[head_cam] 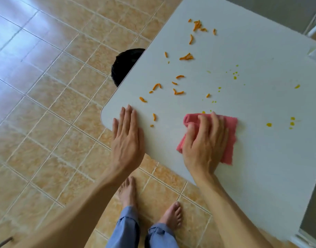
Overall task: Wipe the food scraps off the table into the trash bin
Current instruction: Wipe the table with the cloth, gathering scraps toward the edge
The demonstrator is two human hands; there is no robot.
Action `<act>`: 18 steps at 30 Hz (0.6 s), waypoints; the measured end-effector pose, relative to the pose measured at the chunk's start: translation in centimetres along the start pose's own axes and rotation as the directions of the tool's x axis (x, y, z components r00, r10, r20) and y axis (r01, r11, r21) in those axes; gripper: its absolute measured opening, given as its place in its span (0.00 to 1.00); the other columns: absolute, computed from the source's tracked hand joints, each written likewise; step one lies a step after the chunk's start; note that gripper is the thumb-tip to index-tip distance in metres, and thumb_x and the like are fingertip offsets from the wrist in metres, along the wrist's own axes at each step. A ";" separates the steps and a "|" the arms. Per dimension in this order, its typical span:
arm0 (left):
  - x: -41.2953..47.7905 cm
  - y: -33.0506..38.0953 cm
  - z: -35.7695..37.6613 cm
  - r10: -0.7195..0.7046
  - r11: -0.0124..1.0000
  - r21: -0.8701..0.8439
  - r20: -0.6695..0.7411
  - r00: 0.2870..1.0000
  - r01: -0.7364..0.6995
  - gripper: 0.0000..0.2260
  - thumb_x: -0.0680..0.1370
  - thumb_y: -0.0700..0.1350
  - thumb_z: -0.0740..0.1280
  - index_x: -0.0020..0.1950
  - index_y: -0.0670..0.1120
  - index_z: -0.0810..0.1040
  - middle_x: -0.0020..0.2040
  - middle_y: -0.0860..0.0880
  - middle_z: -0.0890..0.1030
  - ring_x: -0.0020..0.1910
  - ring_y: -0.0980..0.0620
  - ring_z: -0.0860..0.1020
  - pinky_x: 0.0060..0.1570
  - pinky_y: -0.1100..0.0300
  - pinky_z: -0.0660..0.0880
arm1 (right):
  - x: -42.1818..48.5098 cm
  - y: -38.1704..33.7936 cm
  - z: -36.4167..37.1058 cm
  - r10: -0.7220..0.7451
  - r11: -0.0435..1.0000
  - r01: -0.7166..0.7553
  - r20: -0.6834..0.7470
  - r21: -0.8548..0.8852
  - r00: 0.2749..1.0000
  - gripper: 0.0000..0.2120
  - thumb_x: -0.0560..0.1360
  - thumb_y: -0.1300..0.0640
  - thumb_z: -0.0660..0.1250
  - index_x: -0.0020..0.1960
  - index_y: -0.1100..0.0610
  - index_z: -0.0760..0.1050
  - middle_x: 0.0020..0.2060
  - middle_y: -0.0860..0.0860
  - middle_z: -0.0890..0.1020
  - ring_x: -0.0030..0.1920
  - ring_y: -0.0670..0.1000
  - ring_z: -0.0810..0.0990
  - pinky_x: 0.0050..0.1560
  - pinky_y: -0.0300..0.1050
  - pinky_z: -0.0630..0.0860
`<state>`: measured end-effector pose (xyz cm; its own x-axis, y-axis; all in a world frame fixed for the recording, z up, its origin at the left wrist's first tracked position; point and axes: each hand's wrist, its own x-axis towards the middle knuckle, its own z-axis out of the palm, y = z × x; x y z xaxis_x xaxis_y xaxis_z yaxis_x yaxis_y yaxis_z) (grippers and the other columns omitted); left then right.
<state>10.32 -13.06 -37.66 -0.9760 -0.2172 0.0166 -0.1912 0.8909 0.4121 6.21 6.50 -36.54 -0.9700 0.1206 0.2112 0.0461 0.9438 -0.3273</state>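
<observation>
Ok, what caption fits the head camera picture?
Right hand holds a pink cloth on the table near orange scraps; left hand rests flat.

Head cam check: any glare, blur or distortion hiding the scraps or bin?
Head view: bluish glare washes the floor tiles upper left; wide-angle bend bows the table edge; orange scraps and pink cloth sharp; trash bin dark, mostly hidden behind that edge.
</observation>
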 end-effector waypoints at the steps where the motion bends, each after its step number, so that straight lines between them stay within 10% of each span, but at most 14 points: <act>1: 0.1 0.0 0.1 -0.007 1.000 0.028 0.015 1.000 0.006 0.25 0.84 0.48 0.48 0.80 0.39 0.54 0.81 0.43 0.53 0.80 0.48 0.47 0.78 0.46 0.46 | -0.8 -1.2 0.6 -0.081 0.997 0.080 0.036 0.010 0.996 0.18 0.83 0.49 0.60 0.68 0.57 0.76 0.73 0.59 0.73 0.76 0.62 0.67 0.75 0.61 0.62; 5: 0.2 0.3 -0.2 -0.027 0.997 0.071 0.048 0.998 0.024 0.26 0.84 0.50 0.47 0.80 0.41 0.52 0.81 0.44 0.50 0.80 0.49 0.45 0.78 0.49 0.44 | -0.8 -1.1 1.1 -0.545 0.838 0.538 0.197 0.092 0.815 0.21 0.83 0.46 0.58 0.73 0.50 0.73 0.77 0.55 0.69 0.79 0.59 0.63 0.77 0.62 0.59; 10: 0.4 0.4 -0.8 -0.050 0.996 0.081 0.166 0.985 0.037 0.31 0.83 0.58 0.44 0.81 0.43 0.42 0.81 0.46 0.40 0.79 0.51 0.36 0.77 0.49 0.38 | -0.7 -2.8 1.4 0.010 0.990 0.000 0.069 -0.141 0.998 0.22 0.84 0.44 0.56 0.75 0.50 0.70 0.78 0.60 0.66 0.78 0.64 0.62 0.76 0.67 0.56; 18: 0.6 0.5 -0.9 -0.063 0.992 0.119 0.197 0.978 0.040 0.31 0.83 0.60 0.42 0.80 0.43 0.40 0.80 0.46 0.37 0.78 0.50 0.33 0.77 0.49 0.36 | 2.9 -7.3 4.6 -0.316 0.944 0.327 0.185 -0.035 0.931 0.24 0.83 0.44 0.55 0.77 0.48 0.67 0.79 0.58 0.64 0.80 0.61 0.60 0.78 0.63 0.56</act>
<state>9.68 -13.06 -36.64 -0.9635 -0.1896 -0.1891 -0.2407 0.9226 0.3014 1.99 -1.46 -37.82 -0.9614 -0.2425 0.1298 -0.2655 0.9415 -0.2075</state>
